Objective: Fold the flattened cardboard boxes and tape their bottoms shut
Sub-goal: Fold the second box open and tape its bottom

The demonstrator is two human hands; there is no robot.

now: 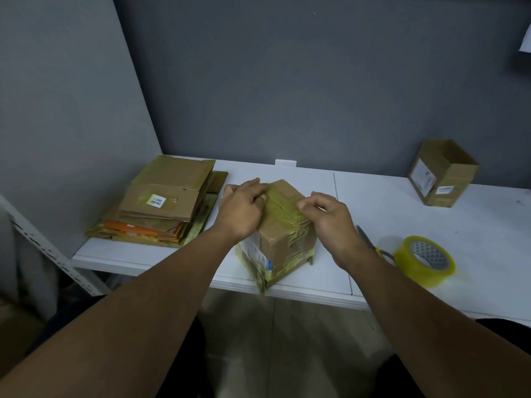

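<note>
Head view: on my feed the folded box [283, 242] stands at the front edge of the white bench [402, 208], about mid-length, one corner poking over that edge. A yellowish tape strip [283, 206] runs across the seam of its top flaps. The left hand [242, 209] lies on the left side of the top, fingers together, pressing the tape down. The right hand [333, 222] has its thumb and curled fingertips bunched at the strip's right end, pinching it at the box edge.

The stack of flattened boxes [161, 208] fills the bench's back-left corner. A tape roll [423, 261] sits near the front edge to the right, scissors [373, 245] just beside it. An open-topped box [444, 173] stands against the back edge, far right.
</note>
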